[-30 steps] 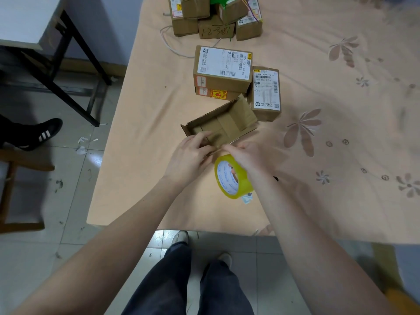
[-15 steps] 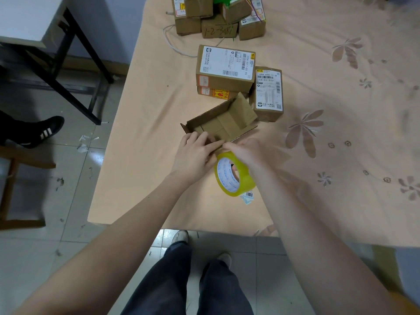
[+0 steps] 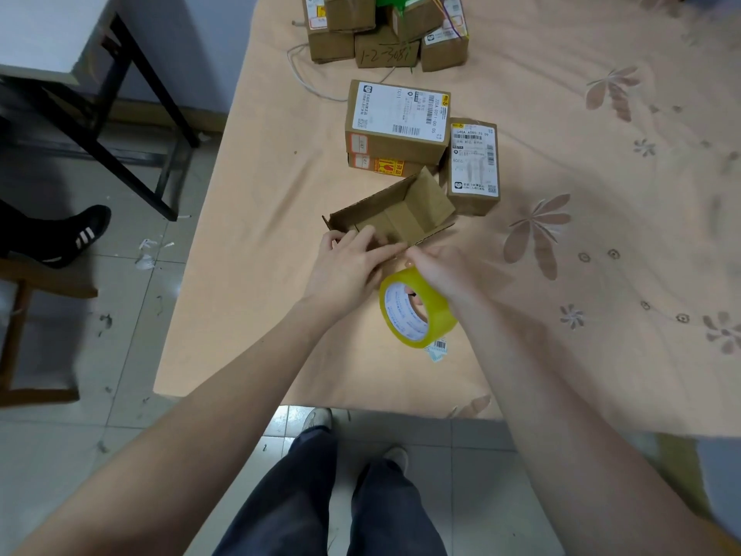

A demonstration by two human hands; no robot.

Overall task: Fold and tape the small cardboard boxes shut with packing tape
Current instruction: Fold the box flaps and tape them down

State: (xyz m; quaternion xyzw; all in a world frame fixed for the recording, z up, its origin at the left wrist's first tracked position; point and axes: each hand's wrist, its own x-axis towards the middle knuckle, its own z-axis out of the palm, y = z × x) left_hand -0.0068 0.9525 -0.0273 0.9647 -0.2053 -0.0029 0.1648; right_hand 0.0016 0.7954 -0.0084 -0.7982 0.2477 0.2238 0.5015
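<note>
Box (image 3: 395,214) lies open on the table (image 3: 256,194), left hand (image 3: 353,266) fingers flat on its near flap, right hand (image 3: 445,270) hooked through the roll (image 3: 417,311), whose tape, pulled crooked, could stick to itself.

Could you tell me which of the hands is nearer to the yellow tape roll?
Right. The right hand holds the tape roll, fingers through its core; the left hand rests on the open box beside it.

The left hand (image 3: 349,270) is covering the open box's (image 3: 395,212) near wall. Behind that box, the stacked boxes (image 3: 385,38) are running off the top edge; label print is staying unreadable.
</note>
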